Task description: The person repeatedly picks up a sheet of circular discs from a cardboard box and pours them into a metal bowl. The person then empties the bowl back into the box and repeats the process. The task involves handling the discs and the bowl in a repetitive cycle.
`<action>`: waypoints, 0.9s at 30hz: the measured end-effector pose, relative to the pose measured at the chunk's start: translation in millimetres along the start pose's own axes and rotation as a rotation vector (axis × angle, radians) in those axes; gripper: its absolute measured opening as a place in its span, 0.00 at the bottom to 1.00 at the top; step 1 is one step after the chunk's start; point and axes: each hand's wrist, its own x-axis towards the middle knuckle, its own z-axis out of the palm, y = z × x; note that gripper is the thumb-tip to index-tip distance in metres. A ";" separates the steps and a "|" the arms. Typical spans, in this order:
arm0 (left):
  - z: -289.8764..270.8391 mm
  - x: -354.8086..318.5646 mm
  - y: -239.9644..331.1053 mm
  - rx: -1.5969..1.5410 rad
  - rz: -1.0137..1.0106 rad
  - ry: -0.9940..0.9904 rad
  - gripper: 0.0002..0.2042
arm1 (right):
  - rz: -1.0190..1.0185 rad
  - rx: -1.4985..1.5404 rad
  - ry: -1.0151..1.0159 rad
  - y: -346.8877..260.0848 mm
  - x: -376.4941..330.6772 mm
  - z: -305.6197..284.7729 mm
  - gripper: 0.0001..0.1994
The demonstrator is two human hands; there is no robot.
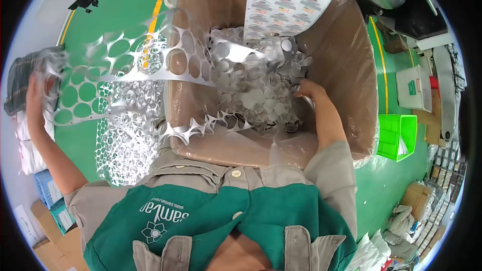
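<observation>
Factory workshop: green floor (128, 7), yellow lines (383, 73), perforated foil (150, 74).

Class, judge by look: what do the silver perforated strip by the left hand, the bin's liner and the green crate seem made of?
Perforated strip: likely foil or metallised film, shiny; thin, bendy, with bright glints.
Bin liner: probably clear plastic film, glossy; creased, and brown seems to show through.
Green crate: apparently moulded plastic, fairly smooth; even colour, stiff-looking walls.

The hole-patterned strip (165, 75) is silver, the floor (369, 195) green.
</observation>
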 end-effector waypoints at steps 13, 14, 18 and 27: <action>292.2 -103.8 170.2 0.648 1.135 -0.660 0.36 | -0.639 0.952 0.419 -84.0 -126.3 -172.0 0.25; 299.2 -102.4 168.3 0.759 1.080 -0.734 0.35 | -0.805 1.182 0.490 -75.2 -136.9 -179.0 0.26; 308.1 -103.5 167.1 0.802 1.060 -0.765 0.30 | -1.454 1.898 0.294 -53.8 -124.1 -165.6 0.35; 315.2 -104.6 176.7 0.886 1.038 -0.764 0.19 | -0.068 0.042 0.346 -26.4 20.1 -2.1 0.28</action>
